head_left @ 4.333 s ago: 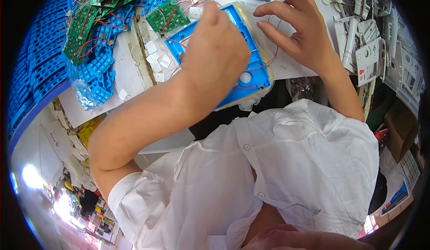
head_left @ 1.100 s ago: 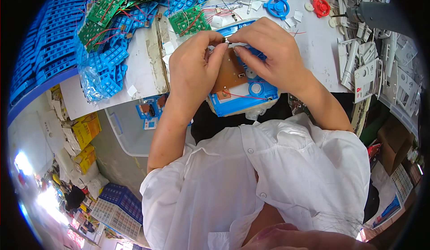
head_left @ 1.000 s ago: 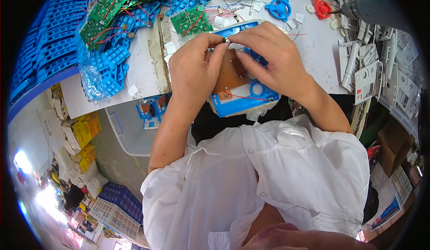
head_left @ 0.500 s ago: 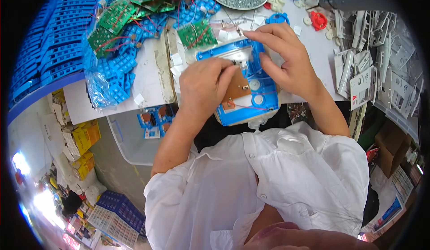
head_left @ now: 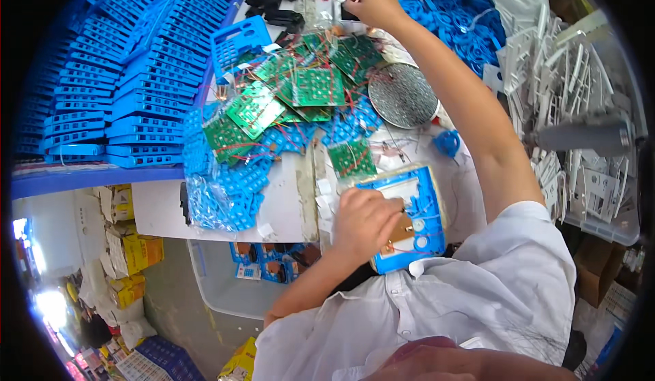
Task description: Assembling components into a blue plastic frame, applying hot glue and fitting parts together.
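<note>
- Blue casing (head_left: 431, 207), brown board (head_left: 404, 228) inside, at the tabletop's (head_left: 283, 210) near edge.
- Left hand (head_left: 365, 223) curled over the board, grip hidden.
- Right hand (head_left: 372, 4) stretched far out; can't tell what it pinches.

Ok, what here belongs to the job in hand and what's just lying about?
Apparently in use:
blue casing, brown board, at the left hand
item at the right hand, unclear

Apparently lying about:
stacked blue frames, white panels, yellow boxes
</note>
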The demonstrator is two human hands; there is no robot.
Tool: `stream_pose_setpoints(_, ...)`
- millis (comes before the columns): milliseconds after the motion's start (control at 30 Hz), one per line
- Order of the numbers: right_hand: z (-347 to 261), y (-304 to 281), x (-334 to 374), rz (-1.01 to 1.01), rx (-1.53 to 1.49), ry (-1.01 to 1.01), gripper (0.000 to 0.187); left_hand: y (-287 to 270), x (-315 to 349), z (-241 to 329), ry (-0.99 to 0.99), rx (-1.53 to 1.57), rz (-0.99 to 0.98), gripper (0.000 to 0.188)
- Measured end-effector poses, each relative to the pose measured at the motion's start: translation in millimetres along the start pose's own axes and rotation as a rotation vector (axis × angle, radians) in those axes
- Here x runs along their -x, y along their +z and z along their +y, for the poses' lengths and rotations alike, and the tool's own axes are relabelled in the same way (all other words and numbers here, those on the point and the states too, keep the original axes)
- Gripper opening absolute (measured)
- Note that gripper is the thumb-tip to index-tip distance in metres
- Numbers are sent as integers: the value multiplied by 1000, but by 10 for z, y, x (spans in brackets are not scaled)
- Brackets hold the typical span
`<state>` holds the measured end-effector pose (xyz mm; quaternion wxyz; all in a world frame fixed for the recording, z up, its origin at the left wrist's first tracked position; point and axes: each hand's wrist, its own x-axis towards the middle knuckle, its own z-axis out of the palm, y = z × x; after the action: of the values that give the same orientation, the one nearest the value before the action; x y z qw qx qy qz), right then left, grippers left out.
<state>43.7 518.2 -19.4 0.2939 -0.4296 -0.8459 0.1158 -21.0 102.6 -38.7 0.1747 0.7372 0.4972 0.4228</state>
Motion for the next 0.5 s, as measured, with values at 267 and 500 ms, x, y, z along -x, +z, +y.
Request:
stream_pose_setpoints(267,-309,1368,-1060,-214,245,-83,52,70,81,10,6,89,125,20)
stream_pose_setpoints(500,-598,263,-369,-192,-1029,212,26,21,69,7,0,98,144,18)
